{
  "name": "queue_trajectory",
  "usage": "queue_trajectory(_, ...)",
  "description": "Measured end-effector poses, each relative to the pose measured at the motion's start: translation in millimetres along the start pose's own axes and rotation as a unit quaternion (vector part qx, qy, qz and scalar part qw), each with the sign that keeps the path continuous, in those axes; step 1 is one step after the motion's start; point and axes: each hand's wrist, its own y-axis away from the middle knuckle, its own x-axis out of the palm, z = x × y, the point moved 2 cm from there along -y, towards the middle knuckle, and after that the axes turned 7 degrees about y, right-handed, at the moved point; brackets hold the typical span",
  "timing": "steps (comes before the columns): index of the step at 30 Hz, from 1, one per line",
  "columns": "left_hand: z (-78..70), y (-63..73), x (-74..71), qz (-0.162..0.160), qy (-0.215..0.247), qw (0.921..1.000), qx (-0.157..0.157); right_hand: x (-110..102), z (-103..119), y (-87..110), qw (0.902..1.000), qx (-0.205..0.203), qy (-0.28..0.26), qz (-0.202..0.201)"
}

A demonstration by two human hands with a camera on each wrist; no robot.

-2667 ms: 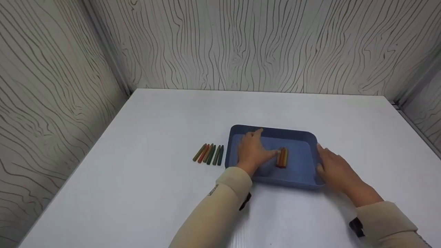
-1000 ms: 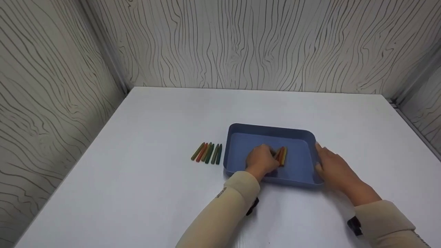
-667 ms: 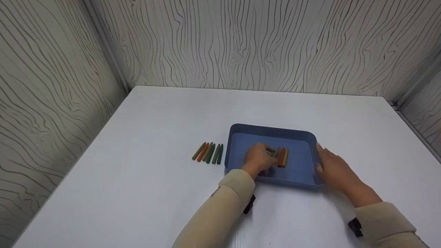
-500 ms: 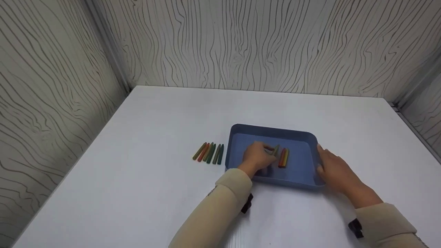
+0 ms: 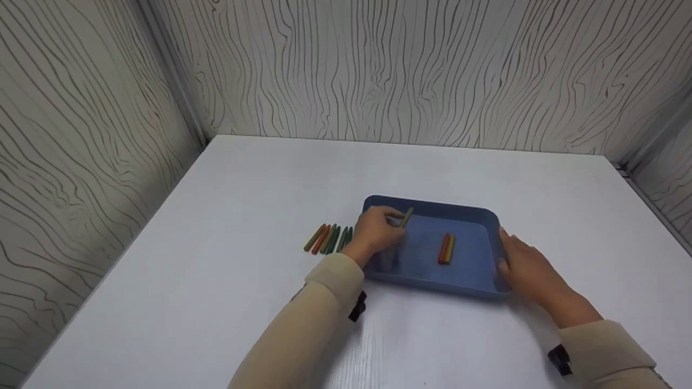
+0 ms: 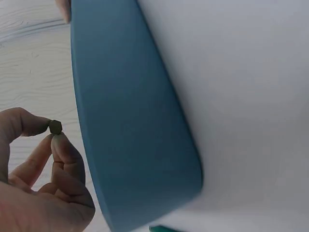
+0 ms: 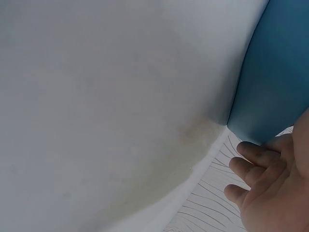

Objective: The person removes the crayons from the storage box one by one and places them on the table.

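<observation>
My left hand (image 5: 373, 232) pinches an olive-green crayon (image 5: 406, 217) between thumb and fingertips, raised over the left part of a blue tray (image 5: 432, 286). In the left wrist view the crayon (image 6: 55, 127) shows its six-sided end, above the tray's rim. At the tray's right side, my right hand (image 5: 532, 270) holds the wall, thumb at the rim and fingers along the outside. In the right wrist view its other fingers (image 7: 246, 169) extend loosely beside the tray wall (image 7: 270, 77). A red crayon (image 5: 444, 248) and a yellow crayon (image 5: 450, 249) lie side by side on the tray's floor.
Several crayons (image 5: 324, 239) in olive, orange-red and green lie in a row on the white table (image 5: 216, 259), just left of the tray. The left hand and sleeve partly cover them. Wood-grain panels (image 5: 373, 70) stand behind and beside the table.
My left hand has taken hold of the olive crayon beside the red and yellow ones, lifted it and carried it left and up. The right hand stays at the tray.
</observation>
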Motion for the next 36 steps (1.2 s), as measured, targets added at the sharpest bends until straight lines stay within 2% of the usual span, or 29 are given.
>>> queue_trajectory(7, 13.0, 3.0, -35.2, -0.024, 0.005, 0.9997, -0.003, -2, 0, 0.5, 1.0000, -0.003, -0.006, 0.006)
queue_trajectory(14, 32.4, 7.8, -66.8, -0.050, 0.002, 0.9986, -0.016, 0, -1, 0.0, 1.0000, 0.000, -0.003, 0.004)
queue_trajectory(21, 55.8, 15.8, -95.3, -0.069, 0.007, 0.9959, -0.059, 0, -1, -0.4, 1.0000, -0.008, 0.001, -0.003)
queue_trajectory(27, 73.8, 20.3, -109.2, -0.078, -0.006, 0.9938, -0.079, -1, -2, -0.2, 1.0000, -0.006, -0.003, -0.002)
queue_trajectory(36, 92.5, 23.9, -119.3, -0.080, -0.028, 0.9904, -0.110, -1, -2, -0.9, 1.0000, -0.006, -0.004, 0.003)
